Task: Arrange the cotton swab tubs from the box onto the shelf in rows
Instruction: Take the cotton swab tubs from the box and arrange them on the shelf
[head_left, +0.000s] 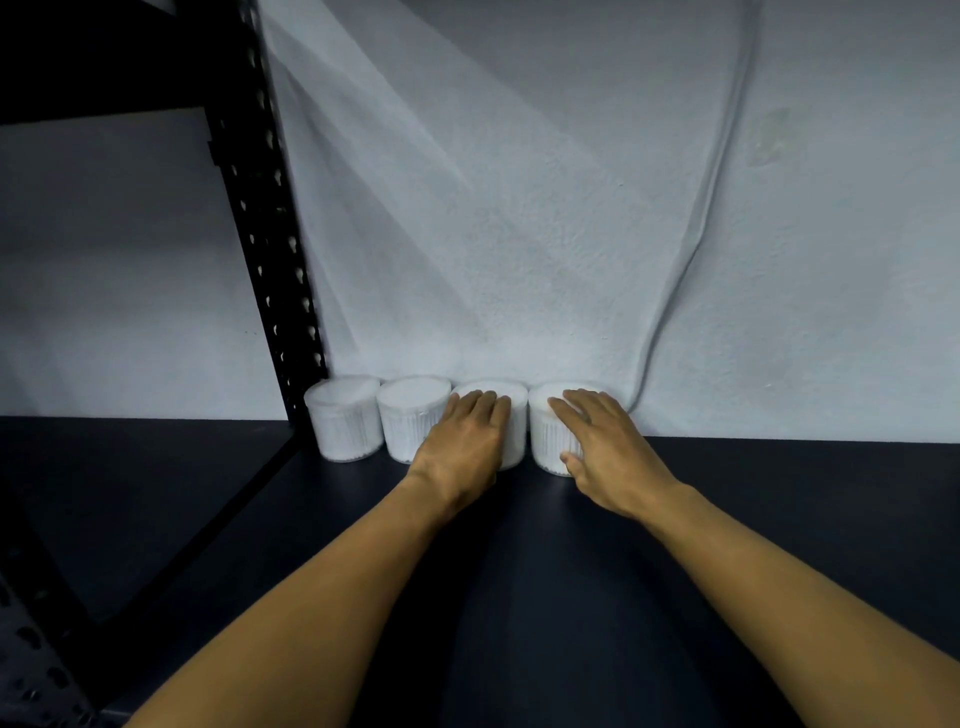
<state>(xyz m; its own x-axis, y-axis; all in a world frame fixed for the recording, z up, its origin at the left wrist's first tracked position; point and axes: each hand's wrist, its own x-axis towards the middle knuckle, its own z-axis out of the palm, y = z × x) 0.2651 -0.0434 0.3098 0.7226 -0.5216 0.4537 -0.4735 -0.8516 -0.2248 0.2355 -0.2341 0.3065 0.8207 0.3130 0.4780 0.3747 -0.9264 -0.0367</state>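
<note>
Four cotton swab tubs (413, 418) line the shelf (779, 519) back edge from its left post. The left hand (462, 441) grasps the third tub (511, 415); the right hand (605, 441) grasps the fourth (545, 431). Light, rigid, likely smooth plastic: hold around the sides.

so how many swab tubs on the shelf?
4, in one row along the wall: first tub by the black upright, second tub, third tub under the left hand, fourth tub under the right hand.
</note>
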